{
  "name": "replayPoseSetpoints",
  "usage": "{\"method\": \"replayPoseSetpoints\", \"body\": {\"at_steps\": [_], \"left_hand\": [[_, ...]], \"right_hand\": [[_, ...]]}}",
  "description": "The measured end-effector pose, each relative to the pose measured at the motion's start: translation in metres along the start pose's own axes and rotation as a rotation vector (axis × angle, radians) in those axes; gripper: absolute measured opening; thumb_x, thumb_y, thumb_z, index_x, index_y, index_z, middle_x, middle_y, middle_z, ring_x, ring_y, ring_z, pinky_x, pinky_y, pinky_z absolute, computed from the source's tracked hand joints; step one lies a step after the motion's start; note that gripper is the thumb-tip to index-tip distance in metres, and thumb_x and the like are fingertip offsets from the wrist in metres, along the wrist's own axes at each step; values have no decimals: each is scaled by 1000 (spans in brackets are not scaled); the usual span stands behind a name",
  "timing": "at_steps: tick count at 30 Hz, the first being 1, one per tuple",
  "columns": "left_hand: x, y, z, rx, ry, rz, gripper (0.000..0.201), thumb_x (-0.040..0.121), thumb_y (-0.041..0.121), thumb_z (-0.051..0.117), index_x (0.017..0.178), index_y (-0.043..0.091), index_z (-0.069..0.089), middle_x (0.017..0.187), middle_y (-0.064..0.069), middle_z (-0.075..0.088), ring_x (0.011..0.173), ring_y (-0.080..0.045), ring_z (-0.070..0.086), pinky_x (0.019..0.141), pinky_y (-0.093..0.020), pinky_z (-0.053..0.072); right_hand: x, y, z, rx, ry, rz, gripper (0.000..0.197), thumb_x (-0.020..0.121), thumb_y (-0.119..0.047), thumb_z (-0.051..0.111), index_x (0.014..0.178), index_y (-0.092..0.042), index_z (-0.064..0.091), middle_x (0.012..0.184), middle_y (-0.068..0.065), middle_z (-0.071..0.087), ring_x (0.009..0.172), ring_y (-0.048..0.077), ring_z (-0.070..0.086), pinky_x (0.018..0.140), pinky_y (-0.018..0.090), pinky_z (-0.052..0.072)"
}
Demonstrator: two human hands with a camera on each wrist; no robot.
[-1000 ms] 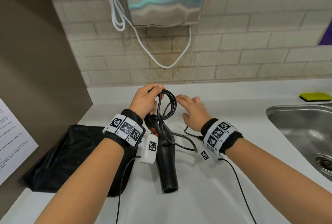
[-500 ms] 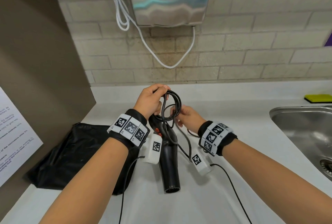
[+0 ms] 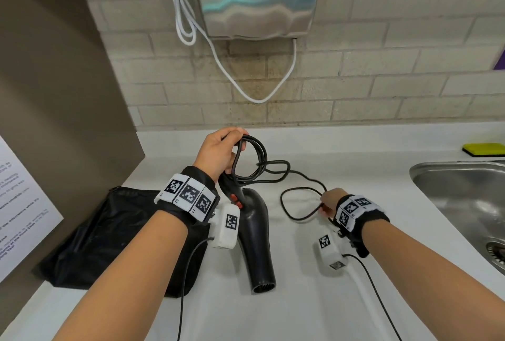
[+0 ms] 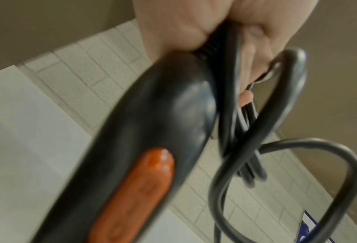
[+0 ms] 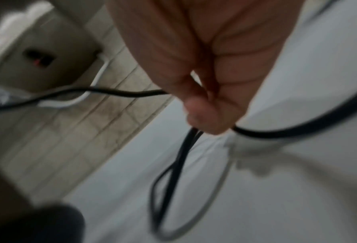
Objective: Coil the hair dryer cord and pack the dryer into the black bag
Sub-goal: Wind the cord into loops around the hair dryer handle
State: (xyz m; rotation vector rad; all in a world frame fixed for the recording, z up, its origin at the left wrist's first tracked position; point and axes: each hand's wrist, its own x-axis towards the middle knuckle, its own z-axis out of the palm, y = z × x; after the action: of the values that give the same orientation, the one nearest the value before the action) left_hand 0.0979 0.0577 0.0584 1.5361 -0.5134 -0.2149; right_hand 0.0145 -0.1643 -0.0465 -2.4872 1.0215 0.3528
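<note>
Both hands busy | left hand (image 3: 218, 153) fingers grip coiled cord (image 3: 250, 160); right hand (image 3: 329, 201) fingers pinch loose cord

Black hair dryer (image 3: 257, 242) with orange switch, nozzle toward the counter's (image 3: 300, 313) near edge, handle raised, black cord (image 3: 284, 174) partly looped at the handle, the rest trailing right, crumpled black bag (image 3: 109, 234) near the counter's left edge
</note>
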Motion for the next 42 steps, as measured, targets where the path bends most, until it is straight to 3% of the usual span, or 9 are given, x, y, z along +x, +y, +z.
{"method": "replayPoseSetpoints", "body": {"at_steps": [3, 5, 9, 11, 15, 20, 29, 36, 42], "left_hand": [[0, 1, 2, -15, -10, -9, 23, 97, 15, 42, 82, 13, 60, 65, -1, 48, 28, -7, 26, 31, -12, 21], [0, 3, 5, -14, -22, -12, 23, 97, 15, 42, 83, 12, 59, 66, -2, 49, 27, -7, 25, 31, -13, 22], [1, 5, 10, 25, -72, -25, 22, 97, 17, 42, 85, 12, 60, 67, -1, 50, 27, -8, 25, 31, -13, 23], [1, 6, 15, 44, -100, -25, 22, 97, 17, 43, 85, 12, 60, 66, -1, 50, 27, -7, 27, 30, -13, 23], [1, 9, 19, 73, -100, 1, 22, 97, 15, 42, 86, 9, 60, 65, -2, 48, 28, -2, 36, 31, -11, 28], [3, 6, 15, 44, -113, -17, 25, 97, 18, 42, 81, 13, 61, 64, -3, 47, 27, -7, 28, 32, -12, 23], [4, 4, 10, -127, -98, -61, 29, 98, 21, 39, 80, 10, 59, 58, 0, 48, 25, -7, 23, 34, -14, 16], [3, 4, 10, -40, -110, -56, 29, 98, 21, 41, 78, 12, 59, 57, 1, 48, 26, -8, 24, 31, -11, 20], [2, 4, 6, 22, -107, -48, 28, 97, 19, 42, 76, 12, 58, 64, -4, 50, 24, -7, 23, 31, -11, 18]], "right_hand": [[-13, -9, 4, 57, 37, 8, 28, 96, -13, 39, 69, -6, 44, 76, 6, 48, 79, 19, 56, 77, 27, 40], [-17, -16, 2, -75, 198, -88, 14, 90, -8, 43, 102, -5, 49, 102, 9, 51, 107, 26, 51, 85, 32, 44], [-19, -33, 3, -89, 395, -532, 71, 82, -12, 54, 143, -24, 20, 145, 4, 30, 134, 26, 26, 108, 45, 27], [-22, -50, 1, 97, 394, -741, 67, 86, -24, 54, 144, -26, 20, 147, 4, 31, 139, 25, 23, 113, 51, 17], [-31, -70, 4, 421, 349, -1111, 42, 81, -36, 52, 121, -22, 54, 130, 15, 52, 122, 24, 47, 105, 44, 37], [-41, -69, 6, 483, 255, -1046, 29, 89, -15, 54, 117, -9, 56, 132, 9, 50, 125, 20, 44, 104, 15, 30], [-60, -85, 11, 953, -237, -1080, 27, 86, -7, 48, 111, -13, 55, 111, -4, 58, 103, -7, 55, 95, 13, 41], [-35, -81, 10, 1007, 156, -827, 14, 85, -10, 54, 77, -21, 60, 67, -14, 61, 63, -7, 56, 69, 12, 46], [7, -44, 10, 830, 290, -334, 18, 92, -10, 47, 86, -3, 61, 63, 3, 48, 61, 23, 50, 66, 43, 56]]}}
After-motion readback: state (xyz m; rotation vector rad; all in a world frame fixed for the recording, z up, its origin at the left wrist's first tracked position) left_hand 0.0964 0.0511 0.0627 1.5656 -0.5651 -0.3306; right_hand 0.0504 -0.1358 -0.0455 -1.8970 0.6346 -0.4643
